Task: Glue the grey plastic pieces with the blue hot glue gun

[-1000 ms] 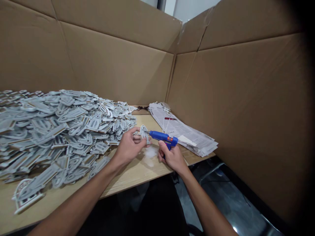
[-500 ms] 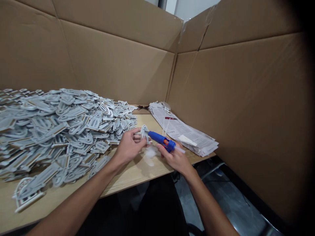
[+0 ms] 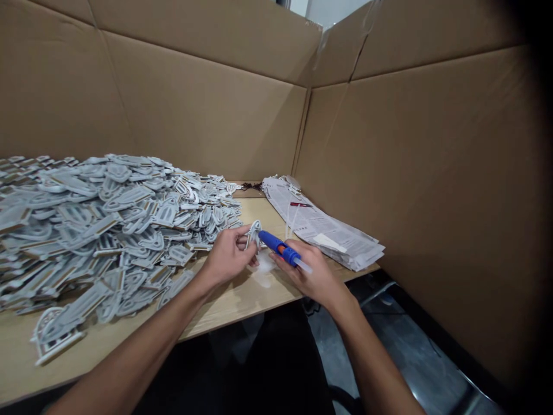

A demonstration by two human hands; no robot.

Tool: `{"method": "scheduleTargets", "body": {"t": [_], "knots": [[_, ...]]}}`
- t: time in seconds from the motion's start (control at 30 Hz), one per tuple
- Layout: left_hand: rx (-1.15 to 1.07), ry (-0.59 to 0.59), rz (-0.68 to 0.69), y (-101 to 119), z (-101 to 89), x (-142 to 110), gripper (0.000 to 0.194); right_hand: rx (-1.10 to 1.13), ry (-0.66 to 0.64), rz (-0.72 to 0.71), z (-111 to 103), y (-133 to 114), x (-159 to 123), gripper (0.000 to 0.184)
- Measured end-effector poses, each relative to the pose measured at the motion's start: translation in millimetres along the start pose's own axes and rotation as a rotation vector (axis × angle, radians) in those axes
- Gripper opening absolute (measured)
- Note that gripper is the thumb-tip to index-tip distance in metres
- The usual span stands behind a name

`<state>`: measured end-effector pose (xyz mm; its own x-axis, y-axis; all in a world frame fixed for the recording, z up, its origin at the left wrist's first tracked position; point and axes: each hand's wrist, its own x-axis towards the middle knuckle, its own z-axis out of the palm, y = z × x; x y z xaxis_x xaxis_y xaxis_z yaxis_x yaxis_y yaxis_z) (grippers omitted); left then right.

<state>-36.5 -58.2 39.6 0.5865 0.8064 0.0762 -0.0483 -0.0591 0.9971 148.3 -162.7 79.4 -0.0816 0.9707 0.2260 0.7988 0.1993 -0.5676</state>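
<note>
Over the desk, near its front edge, the person's left hand pinches a grey piece upright, while the right hand grips a blue glue gun pointed at it; whether the tip touches cannot be told. Gluing seems in hand, so the next move calls for steady aim.

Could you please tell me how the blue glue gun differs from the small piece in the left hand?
The glue gun is blue with some orange; the held piece is whitish grey. The glue gun is long and thick, whereas the held piece is smaller and flatter, with an arched top. The right hand grips the glue gun slantwise; the left hand keeps the held piece roughly upright. Both are above the table.
</note>
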Motion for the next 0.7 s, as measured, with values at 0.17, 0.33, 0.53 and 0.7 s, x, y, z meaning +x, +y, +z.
{"method": "scheduleTargets", "body": {"t": [0.17, 0.33, 0.53, 0.7], "knots": [[-0.046, 0.033, -0.065, -2.3, 1.6, 3.1, 0.036, -0.272, 0.006, 0.021, 9.5, -8.6, -0.8, 0.004], [-0.213, 0.147, -0.171, 1.7, 2.9, 5.4, 0.052, -0.454, 0.374, -0.101, 21.3, -0.5, -0.4, 0.013], [-0.144, 0.116, -0.163, 7.8, -4.0, 3.4, 0.031, 0.004, 0.503, 0.163, 14.6, 10.5, 3.9, 0.029], [0.023, 0.175, -0.079, 3.8, -12.2, 6.6, 0.035, 0.479, 0.276, 0.298, 2.5, 22.5, 5.5, 0.053]]}}
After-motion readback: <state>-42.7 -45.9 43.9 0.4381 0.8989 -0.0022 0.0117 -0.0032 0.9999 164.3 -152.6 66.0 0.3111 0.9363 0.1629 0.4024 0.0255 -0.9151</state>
